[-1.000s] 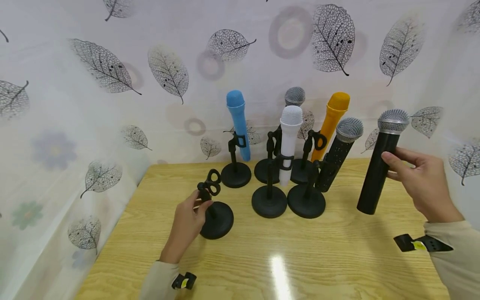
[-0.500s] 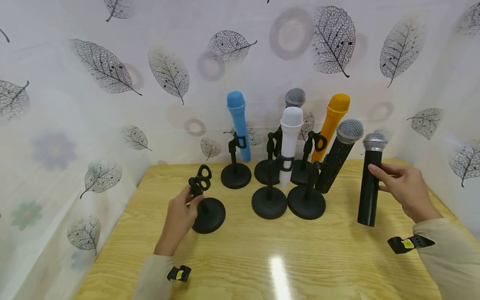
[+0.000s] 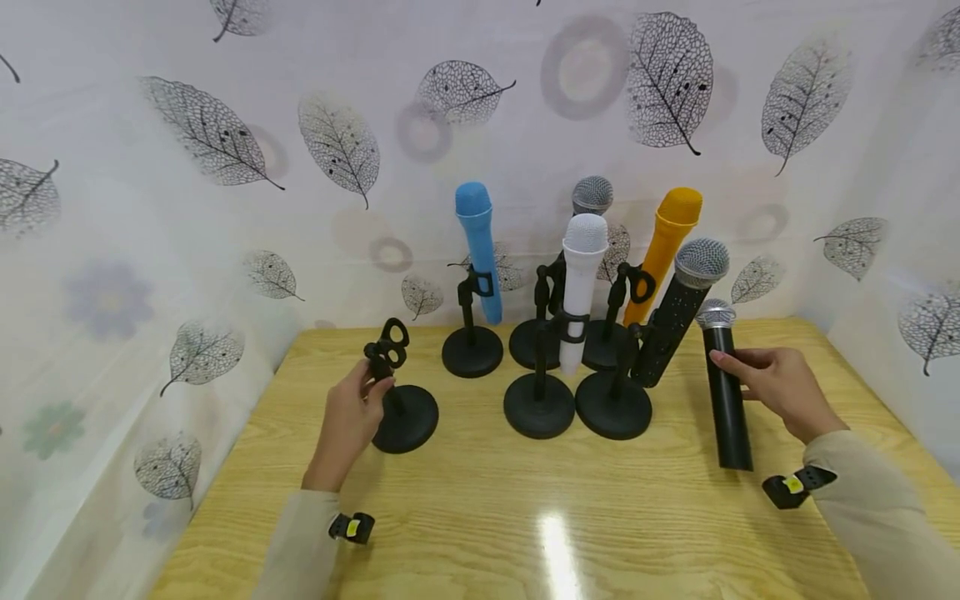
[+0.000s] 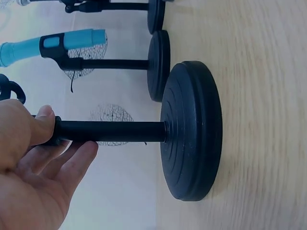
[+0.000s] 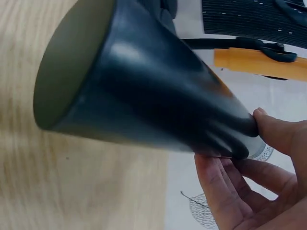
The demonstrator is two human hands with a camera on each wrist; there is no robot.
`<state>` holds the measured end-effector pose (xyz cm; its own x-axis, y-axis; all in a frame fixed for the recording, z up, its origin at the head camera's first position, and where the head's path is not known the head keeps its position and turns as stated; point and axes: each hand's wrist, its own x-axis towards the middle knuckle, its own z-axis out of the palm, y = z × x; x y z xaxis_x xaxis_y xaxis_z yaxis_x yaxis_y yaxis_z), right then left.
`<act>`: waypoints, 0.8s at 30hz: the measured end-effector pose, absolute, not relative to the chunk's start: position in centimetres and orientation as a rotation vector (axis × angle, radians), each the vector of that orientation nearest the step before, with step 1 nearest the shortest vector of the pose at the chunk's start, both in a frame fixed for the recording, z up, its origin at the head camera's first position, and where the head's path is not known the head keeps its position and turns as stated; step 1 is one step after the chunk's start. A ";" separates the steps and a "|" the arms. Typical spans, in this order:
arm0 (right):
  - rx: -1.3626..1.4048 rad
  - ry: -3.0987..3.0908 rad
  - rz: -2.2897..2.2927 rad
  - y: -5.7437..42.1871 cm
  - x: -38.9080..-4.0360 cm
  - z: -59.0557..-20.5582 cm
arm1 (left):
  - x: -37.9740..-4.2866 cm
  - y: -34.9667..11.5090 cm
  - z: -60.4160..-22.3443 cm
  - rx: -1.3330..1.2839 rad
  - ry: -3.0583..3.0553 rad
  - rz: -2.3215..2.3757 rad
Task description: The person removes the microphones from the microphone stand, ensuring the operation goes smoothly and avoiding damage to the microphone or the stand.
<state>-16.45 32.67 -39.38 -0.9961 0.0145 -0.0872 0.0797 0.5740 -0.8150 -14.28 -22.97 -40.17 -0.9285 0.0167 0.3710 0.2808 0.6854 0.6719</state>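
Observation:
My left hand (image 3: pixel 347 429) pinches the upper post of a black desk microphone stand (image 3: pixel 407 419), just under its double-ring clip (image 3: pixel 393 343). Nothing sits in that clip. In the left wrist view, thumb and fingers close round the post (image 4: pixel 115 131), while the round base (image 4: pixel 192 132) lies over the wood. On the right side, my right hand (image 3: pixel 783 390) holds a black microphone (image 3: pixel 725 396) with a silver mesh head, thumb on one side and fingers on the other. It leans, head away from me; its lower end (image 5: pixel 72 62) faces the right wrist camera.
Several microphones stand clipped in black stands at the back: blue (image 3: pixel 477 246), white (image 3: pixel 580 275), orange (image 3: pixel 670 237), speckled black (image 3: pixel 670 325), and a silver-headed one (image 3: pixel 592 196) partly hidden. Leaf-patterned cloth (image 3: pixel 465 142) rises behind the wooden table (image 3: pixel 480 517).
My left hand has shifted the empty stand left and slightly back. My right hand has brought the black microphone left and lower, its head tipping away from me.

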 end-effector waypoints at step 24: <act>0.073 2.705 -1.122 32.2 -17.0 -41.9 | -16.5 -25.3 -40.3 -0.151 -2.588 -1.120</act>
<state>-17.04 32.16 -41.94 -0.9763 -0.0350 -0.2137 0.1265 0.7086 -0.6942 -16.50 -25.29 -40.26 -0.9443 -0.0282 0.3278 0.2197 0.6876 0.6921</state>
